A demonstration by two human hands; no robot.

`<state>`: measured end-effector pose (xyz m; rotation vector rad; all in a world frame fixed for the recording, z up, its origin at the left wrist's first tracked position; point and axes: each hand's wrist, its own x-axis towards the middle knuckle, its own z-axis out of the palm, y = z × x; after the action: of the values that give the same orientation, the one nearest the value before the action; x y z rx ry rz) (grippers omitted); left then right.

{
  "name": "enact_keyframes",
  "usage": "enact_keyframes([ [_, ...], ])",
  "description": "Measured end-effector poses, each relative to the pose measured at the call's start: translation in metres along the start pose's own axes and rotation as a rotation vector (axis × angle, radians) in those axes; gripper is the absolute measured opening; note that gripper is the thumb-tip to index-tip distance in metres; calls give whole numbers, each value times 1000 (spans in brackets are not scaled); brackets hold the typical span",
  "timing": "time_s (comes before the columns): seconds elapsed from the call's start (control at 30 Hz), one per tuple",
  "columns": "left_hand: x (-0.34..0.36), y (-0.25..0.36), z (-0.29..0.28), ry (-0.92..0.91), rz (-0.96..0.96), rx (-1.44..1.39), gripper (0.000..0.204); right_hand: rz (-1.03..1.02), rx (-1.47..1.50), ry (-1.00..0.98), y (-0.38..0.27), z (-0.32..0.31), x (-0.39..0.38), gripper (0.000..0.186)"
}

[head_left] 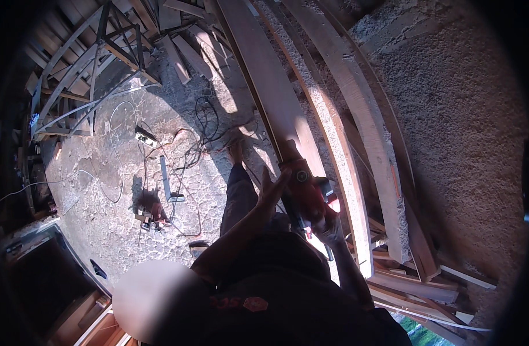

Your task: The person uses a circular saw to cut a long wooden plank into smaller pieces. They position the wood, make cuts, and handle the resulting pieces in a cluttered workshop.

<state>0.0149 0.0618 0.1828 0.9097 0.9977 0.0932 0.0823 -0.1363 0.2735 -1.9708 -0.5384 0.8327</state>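
Though whether the left grip (270, 194) is closed is unclear, the right grip (330, 229) clasps a blocky tool (304, 195) over wood (276, 95).

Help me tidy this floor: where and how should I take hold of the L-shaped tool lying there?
I'd pinch the L-shaped tool across the middle of its long arm, coming from above and its left: it appears to lie flat, that arm looks slim and straight, and tangled cables lie to its right.

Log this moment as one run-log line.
left hand: against red power tool; right hand: holding it; long board: beneath, contact unclear; cables: on floor
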Motion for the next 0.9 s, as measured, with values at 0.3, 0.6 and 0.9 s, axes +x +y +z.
enact_keyframes([
  [0.3,-30,-30,16,53,162,342,137,46,29,-33,19,-7,-56,74],
  [0.6,14,32,10,229,249,494,137,-55,36,-18,16,8,14,62],
  [0.9,82,85,-6,311,301,505,135,-158,-57,52,-62,22,99,50],
])
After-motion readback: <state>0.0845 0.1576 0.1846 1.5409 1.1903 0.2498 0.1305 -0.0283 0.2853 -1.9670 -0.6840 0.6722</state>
